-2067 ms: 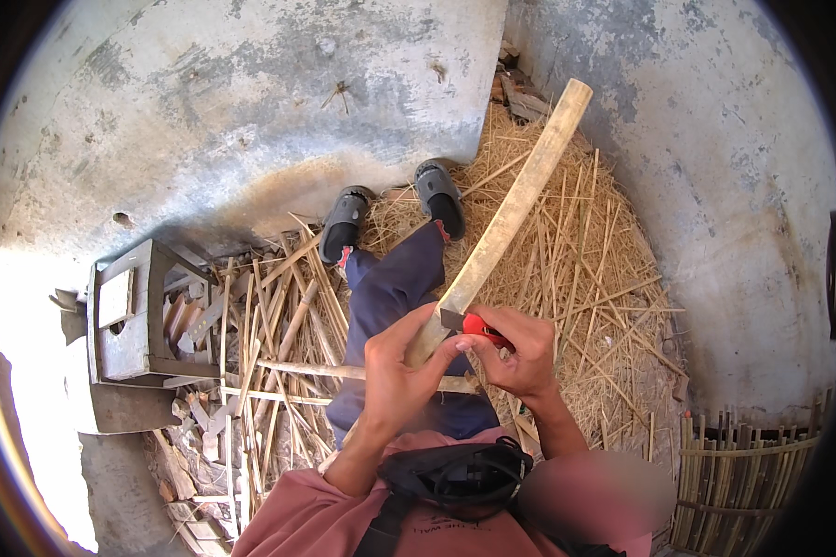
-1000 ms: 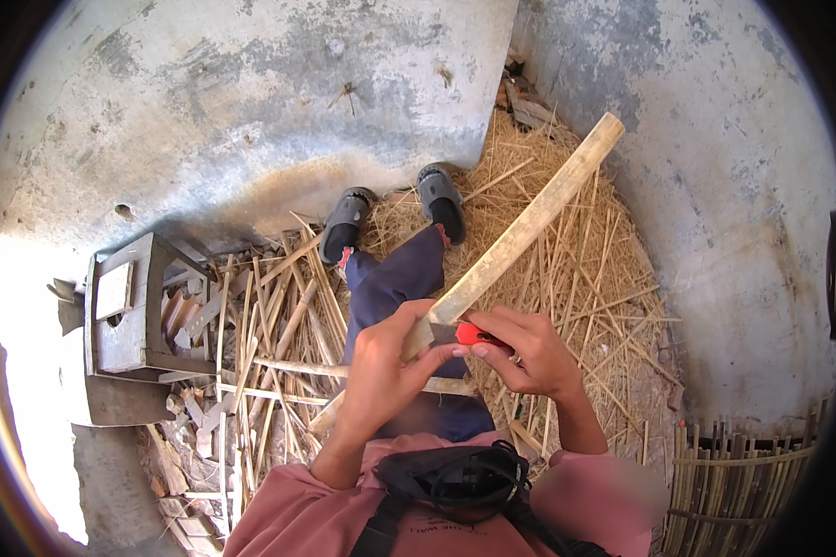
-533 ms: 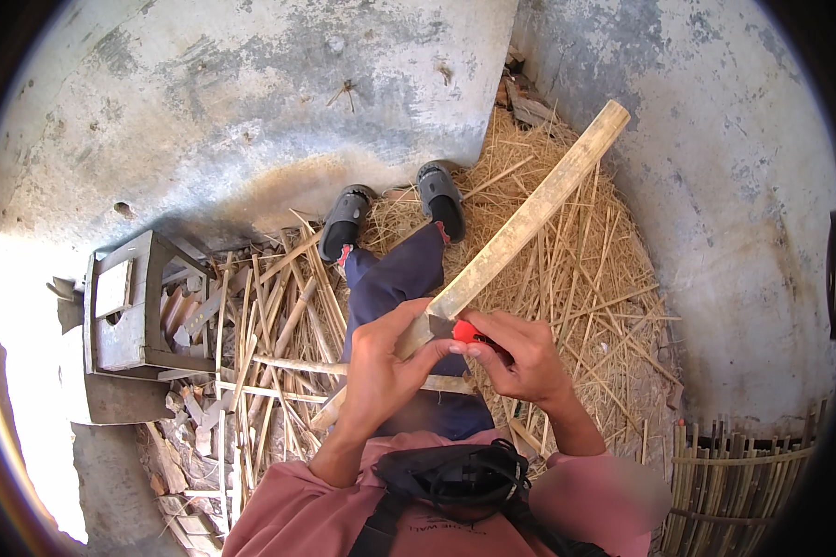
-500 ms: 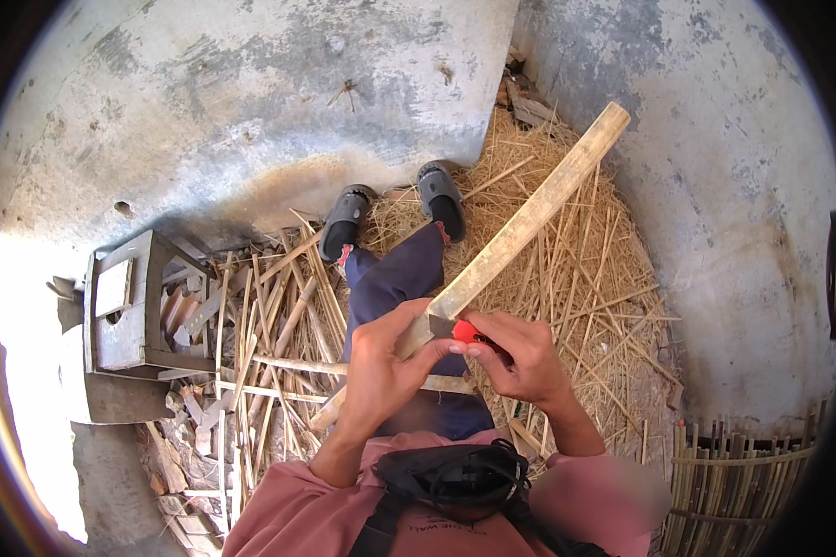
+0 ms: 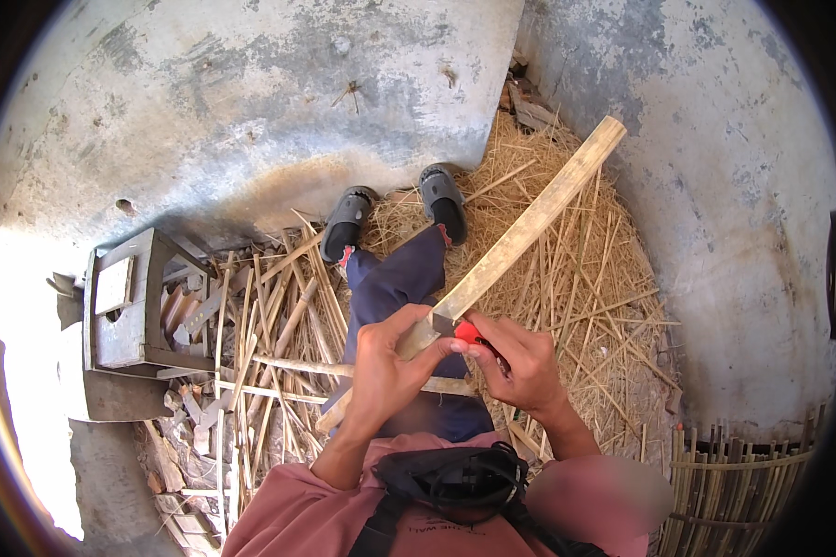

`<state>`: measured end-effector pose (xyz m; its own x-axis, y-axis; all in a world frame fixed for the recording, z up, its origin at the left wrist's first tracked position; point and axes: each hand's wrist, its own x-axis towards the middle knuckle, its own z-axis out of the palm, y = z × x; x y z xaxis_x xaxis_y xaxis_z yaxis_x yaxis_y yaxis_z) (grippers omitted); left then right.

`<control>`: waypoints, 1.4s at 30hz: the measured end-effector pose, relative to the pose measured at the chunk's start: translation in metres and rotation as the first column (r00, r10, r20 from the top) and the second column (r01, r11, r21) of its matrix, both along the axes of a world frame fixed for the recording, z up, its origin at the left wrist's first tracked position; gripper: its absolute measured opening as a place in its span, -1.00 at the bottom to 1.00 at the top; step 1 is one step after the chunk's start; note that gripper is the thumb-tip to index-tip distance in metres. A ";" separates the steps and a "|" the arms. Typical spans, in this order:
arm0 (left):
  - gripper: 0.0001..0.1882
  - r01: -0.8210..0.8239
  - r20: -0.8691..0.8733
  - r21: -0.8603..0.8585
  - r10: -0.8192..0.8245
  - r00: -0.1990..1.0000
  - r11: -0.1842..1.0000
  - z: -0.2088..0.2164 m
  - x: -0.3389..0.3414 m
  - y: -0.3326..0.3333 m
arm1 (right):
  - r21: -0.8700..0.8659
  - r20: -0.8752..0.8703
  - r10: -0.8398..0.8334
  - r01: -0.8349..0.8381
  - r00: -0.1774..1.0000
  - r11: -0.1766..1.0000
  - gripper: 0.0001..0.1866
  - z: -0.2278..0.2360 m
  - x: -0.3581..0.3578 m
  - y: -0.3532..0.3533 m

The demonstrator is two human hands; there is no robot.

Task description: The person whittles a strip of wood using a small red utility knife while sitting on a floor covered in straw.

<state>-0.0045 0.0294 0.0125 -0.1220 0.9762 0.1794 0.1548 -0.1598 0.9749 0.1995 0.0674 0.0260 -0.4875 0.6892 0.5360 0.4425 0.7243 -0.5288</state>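
Observation:
A long pale bamboo slat [image 5: 537,218] slants from my chest area up toward the far right. My left hand [image 5: 387,373] is closed around its near part, with the lower end sticking out beneath the wrist. Closed on a red-handled knife [image 5: 466,333], my right hand [image 5: 522,364] sits just right of the left one. The knife's short dark blade [image 5: 443,325] lies against the slat, close to my left fingers. Both thumbs meet near the handle. Fingers partly cover the knife's grip.
Bamboo sticks [image 5: 293,316] and straw-like shavings [image 5: 576,278] cover the ground around my legs. A wooden box frame [image 5: 125,306] stands at left. Worn grey walls [image 5: 251,102] rise ahead and at right. A woven bamboo basket [image 5: 738,483] is at lower right.
The slat's far end has dipped slightly toward me. Both hands keep their grips, with the blade still against the slat.

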 end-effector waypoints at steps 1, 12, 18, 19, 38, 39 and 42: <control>-0.70 -0.004 0.000 0.007 0.004 1.000 1.000 0.000 0.000 0.000 | 0.005 0.004 -0.005 0.005 1.000 1.000 -0.62 0.000 0.000 0.000; -0.66 -0.067 -0.122 -0.160 0.047 0.991 0.985 0.003 0.006 -0.004 | 0.048 -0.065 -0.093 0.096 0.994 0.994 -0.62 0.008 0.009 0.010; -0.58 -0.032 -0.138 -0.183 0.007 0.990 0.983 0.011 0.007 -0.008 | 0.020 -0.040 -0.084 0.085 0.996 0.996 -0.62 0.007 0.018 0.024; -0.56 -0.023 -0.137 -0.187 -0.003 0.991 0.982 0.013 0.006 -0.007 | 0.020 -0.035 -0.061 0.062 0.998 0.998 -0.61 0.006 0.018 0.023; -0.74 0.133 0.041 -0.040 -0.131 0.991 0.990 -0.004 0.003 -0.006 | 0.034 0.065 0.047 -0.049 0.997 0.998 -0.53 -0.002 0.004 0.003; -0.75 0.125 0.024 -0.040 -0.125 0.992 0.991 -0.003 0.003 -0.006 | 0.036 0.080 0.040 -0.043 0.996 0.998 -0.53 -0.002 0.004 0.002; -0.75 0.107 -0.018 -0.038 -0.108 0.994 0.994 0.002 0.004 -0.006 | 0.045 0.082 0.019 -0.023 0.996 0.999 -0.54 -0.004 0.005 0.001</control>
